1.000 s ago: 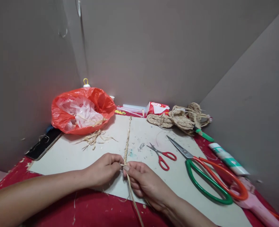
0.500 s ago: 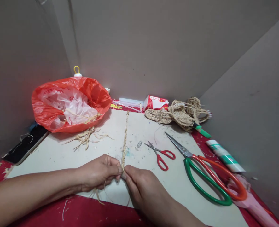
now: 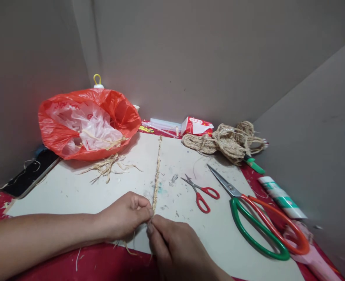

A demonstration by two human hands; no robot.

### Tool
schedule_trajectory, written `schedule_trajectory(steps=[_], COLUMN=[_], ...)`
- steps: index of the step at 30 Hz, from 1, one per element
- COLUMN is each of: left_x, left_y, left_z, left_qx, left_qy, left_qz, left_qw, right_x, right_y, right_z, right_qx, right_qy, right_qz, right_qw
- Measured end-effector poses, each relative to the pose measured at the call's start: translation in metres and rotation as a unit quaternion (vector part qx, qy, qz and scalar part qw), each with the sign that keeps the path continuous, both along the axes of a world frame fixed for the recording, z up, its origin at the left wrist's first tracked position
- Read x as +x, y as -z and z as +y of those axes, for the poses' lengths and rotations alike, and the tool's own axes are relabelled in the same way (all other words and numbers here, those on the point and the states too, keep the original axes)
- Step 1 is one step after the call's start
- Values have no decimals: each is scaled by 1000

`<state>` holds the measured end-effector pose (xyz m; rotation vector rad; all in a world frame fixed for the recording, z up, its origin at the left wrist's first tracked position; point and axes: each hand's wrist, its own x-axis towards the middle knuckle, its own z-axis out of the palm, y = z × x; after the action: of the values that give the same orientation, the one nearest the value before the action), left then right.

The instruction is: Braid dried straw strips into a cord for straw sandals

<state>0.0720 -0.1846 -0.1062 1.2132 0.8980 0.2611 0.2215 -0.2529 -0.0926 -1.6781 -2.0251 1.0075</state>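
Left hand (image 3: 127,215), right hand (image 3: 179,244): fingers pinched closed on braided cord (image 3: 156,177), centre frame, plaited to grip. Loose strands (image 3: 128,249), lower centre, unplaited.

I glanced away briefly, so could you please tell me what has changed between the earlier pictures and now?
The right hand has turned and shifted towards the person; the long strand that hung below it no longer shows. Loose strands now show below the left hand. Both hands remain at the near end of the braid. The small scissors and red plastic bag stayed put, though the view shifted.
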Motion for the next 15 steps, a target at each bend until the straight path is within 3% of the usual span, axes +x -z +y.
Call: schedule_trajectory(steps=[6, 11, 13, 15], left_x=[2, 2, 1, -1], left_y=[2, 1, -1, -3], left_z=[-4, -9, -10, -9], left_qx=[-64, -105, -117, -109], left_qy=[-30, -56, -51, -40], left_qz=[-57, -104, -105, -82], left_qw=[996, 987, 986, 990], right_x=[-7, -16, -19, -16], right_y=[14, 17, 11, 1], right_z=[-9, -6, -5, -6], right_qx=[109, 137, 118, 63], right_qy=[-78, -115, -140, -182], right_qz=[-102, -225, -215, -127], right_qw=[986, 958, 959, 973])
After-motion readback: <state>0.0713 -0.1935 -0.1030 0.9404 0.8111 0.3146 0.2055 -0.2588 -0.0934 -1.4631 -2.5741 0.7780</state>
